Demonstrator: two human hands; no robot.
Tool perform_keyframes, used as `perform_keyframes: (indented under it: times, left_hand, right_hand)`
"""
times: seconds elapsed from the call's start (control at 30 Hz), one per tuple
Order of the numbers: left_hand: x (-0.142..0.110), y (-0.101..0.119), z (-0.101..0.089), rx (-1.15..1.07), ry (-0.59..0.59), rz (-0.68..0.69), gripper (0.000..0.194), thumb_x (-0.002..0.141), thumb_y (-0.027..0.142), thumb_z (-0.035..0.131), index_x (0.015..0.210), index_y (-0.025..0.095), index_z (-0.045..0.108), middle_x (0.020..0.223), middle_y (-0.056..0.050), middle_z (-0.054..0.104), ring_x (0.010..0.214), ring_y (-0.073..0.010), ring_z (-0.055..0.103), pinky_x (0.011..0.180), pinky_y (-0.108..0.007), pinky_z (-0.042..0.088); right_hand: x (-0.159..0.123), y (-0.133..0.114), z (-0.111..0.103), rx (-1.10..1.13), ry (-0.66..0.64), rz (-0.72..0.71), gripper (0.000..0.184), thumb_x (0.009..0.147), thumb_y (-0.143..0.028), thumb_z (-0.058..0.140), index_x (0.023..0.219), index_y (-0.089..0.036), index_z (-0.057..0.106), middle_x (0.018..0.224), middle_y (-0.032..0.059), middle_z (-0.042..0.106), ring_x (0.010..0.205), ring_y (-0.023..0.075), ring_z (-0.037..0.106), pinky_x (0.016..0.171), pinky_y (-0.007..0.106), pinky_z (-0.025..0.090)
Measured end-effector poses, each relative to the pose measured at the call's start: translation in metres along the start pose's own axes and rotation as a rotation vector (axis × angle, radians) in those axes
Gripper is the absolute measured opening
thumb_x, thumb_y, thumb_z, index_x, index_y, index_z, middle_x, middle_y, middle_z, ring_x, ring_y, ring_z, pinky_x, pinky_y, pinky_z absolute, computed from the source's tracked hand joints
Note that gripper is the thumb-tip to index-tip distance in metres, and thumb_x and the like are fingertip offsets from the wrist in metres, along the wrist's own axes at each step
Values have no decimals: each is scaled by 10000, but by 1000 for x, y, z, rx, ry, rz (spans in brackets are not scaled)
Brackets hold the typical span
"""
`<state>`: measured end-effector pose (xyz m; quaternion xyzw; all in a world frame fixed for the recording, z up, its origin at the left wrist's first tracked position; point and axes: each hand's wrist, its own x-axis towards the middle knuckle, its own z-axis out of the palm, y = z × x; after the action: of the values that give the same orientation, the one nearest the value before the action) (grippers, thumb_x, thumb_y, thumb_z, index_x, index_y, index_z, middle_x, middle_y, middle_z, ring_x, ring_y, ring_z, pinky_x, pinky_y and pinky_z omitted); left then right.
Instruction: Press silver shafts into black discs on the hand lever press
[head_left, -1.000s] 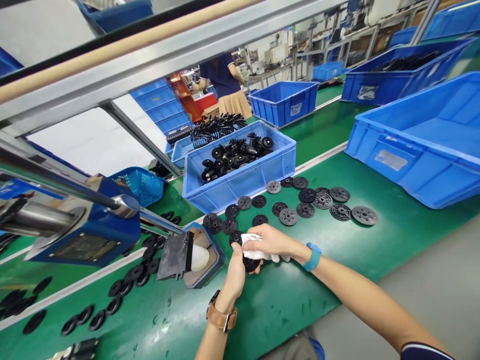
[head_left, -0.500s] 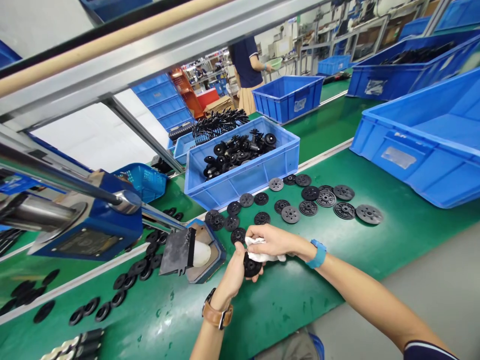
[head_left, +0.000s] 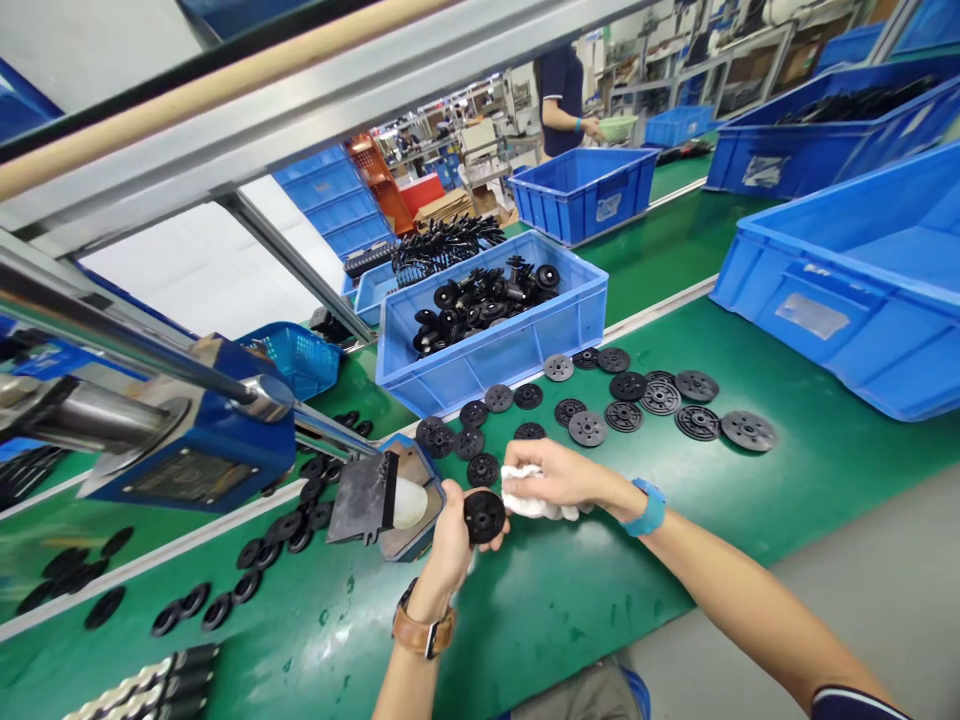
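My left hand, with a brown-strapped watch on its wrist, holds a round black plastic disc tilted up toward me. My right hand is closed around a crumpled white cloth, just right of the disc and apart from it. A blue band circles the right wrist. Beyond the hands, several black and grey discs lie scattered on the green table. Left of my left hand stands a press base with a white rounded block and a dark plate.
A blue bin of black wheel-like parts stands behind the discs; a larger blue bin is at right. The press's blue body fills the left. Black rings lie in front of it. A co-worker stands at the back.
The cloth, earlier against the disc, is now drawn off to the right. My left hand has turned the disc into fuller view. The co-worker has moved right, and the view has shifted slightly.
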<state>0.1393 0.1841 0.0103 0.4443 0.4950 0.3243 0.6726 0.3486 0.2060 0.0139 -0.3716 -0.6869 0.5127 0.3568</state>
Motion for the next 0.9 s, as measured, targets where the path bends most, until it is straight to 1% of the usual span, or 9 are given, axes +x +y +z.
perform_keyframes:
  times: [0.07,0.13,0.27,0.37,0.5,0.57,0.67,0.8,0.9]
  left_hand:
    - [0,0,2,-2,-30,-15,928,774,967,342,711,112,697,527,-111,666,395,-131,533,410,-230,273]
    - [1,-4,7,2,-47,-19,936,762,975,348,702,107,692,533,-115,669,390,-120,524,405,-227,266]
    - [4,-14,15,17,-54,-19,917,742,981,375,714,117,682,533,-104,669,389,-132,538,395,-229,268]
    - [4,-9,15,-69,-38,23,876,768,945,430,749,111,697,563,-94,671,416,-130,536,405,-228,290]
    - [4,8,14,-327,27,117,742,918,774,474,891,82,738,721,-121,710,574,-171,610,526,-272,443]
    - [7,12,15,-432,65,120,661,972,679,487,922,73,745,778,-135,721,632,-191,633,567,-293,478]
    - [13,9,19,-568,137,101,595,1017,589,466,920,75,750,824,-138,729,674,-199,646,583,-302,498]
    - [21,3,26,-646,226,109,546,1017,577,467,983,110,748,899,-123,752,816,-236,701,706,-345,554]
    - [26,0,36,-615,282,192,533,962,632,542,1078,149,733,899,-90,756,883,-252,722,818,-378,556]
  right_hand:
    - [1,-2,3,52,117,5,190,914,-366,608,847,-210,523,695,-57,530,580,92,476,537,194,376]
    - [3,-2,7,69,173,-4,199,891,-363,628,824,-206,526,695,-56,525,603,95,474,556,197,385]
    - [6,3,14,23,116,-23,163,835,-307,672,777,-191,573,681,-53,553,639,103,488,585,203,379]
    - [7,6,11,-22,142,-22,145,822,-268,662,739,-191,572,648,-57,534,633,107,475,587,212,353]
    - [7,6,7,-39,295,-1,185,892,-347,607,794,-201,547,710,-38,548,663,119,477,610,226,377]
    - [6,6,10,-30,359,2,216,919,-403,590,841,-206,551,737,-25,579,669,128,500,612,233,400]
    - [5,6,19,-33,410,-26,242,922,-442,603,869,-207,572,732,-12,619,655,137,533,606,241,416]
    - [2,9,32,-62,419,-68,230,917,-430,618,867,-207,598,730,-14,625,632,132,530,611,241,407]
    - [1,12,44,-76,426,-71,206,903,-411,648,875,-210,616,741,-15,637,637,135,542,626,241,404]
